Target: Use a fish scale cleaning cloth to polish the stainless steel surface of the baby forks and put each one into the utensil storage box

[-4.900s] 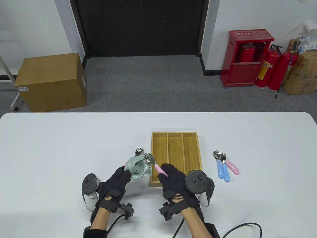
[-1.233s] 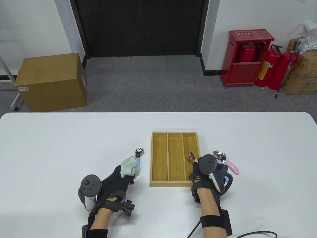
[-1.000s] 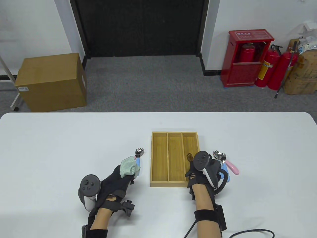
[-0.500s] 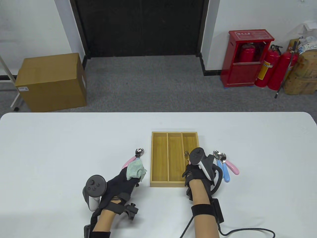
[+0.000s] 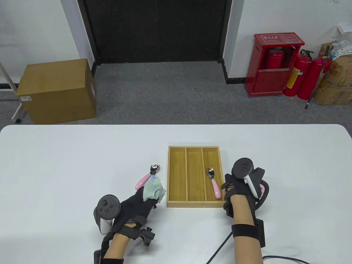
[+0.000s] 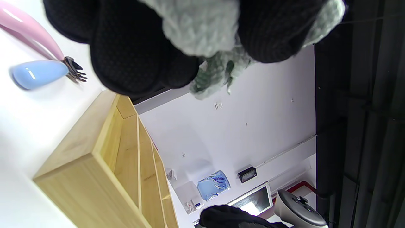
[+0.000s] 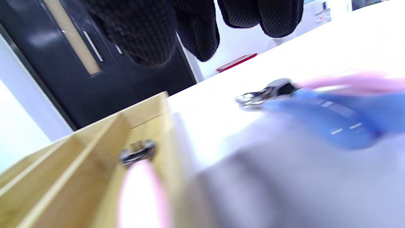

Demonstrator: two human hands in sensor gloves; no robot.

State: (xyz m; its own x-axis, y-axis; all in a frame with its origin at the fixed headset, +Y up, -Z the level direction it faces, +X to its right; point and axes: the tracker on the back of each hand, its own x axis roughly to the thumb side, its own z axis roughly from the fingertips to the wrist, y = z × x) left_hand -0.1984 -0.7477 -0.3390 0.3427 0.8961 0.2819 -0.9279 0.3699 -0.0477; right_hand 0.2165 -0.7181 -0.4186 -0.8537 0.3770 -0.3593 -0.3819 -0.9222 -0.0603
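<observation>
The wooden storage box [image 5: 177,176] has three compartments. A pink-handled baby fork [image 5: 214,183] lies in its right one, also seen blurred and close in the right wrist view [image 7: 138,177]. My right hand [image 5: 230,187] hovers just right of the box with relaxed fingers [image 7: 196,34], holding nothing. It covers the blue forks [image 7: 332,117] on the table; a pink handle [image 5: 264,188] peeks out beside it. My left hand [image 5: 148,197] grips the bunched green cloth [image 5: 153,190] left of the box. Beyond it lie a pink-handled fork [image 5: 143,181] and a blue-handled one [image 6: 34,73].
The white table [image 5: 68,165] stretches wide on both sides and behind the box. A cable [image 5: 277,258] runs from my right wrist along the near edge. Off the table stand a cardboard box [image 5: 56,90] and red extinguishers [image 5: 297,77].
My right hand lowered the pink fork into the box's right compartment, let it go and moved right over the other forks. My left hand with the cloth drifted slightly right and nearer.
</observation>
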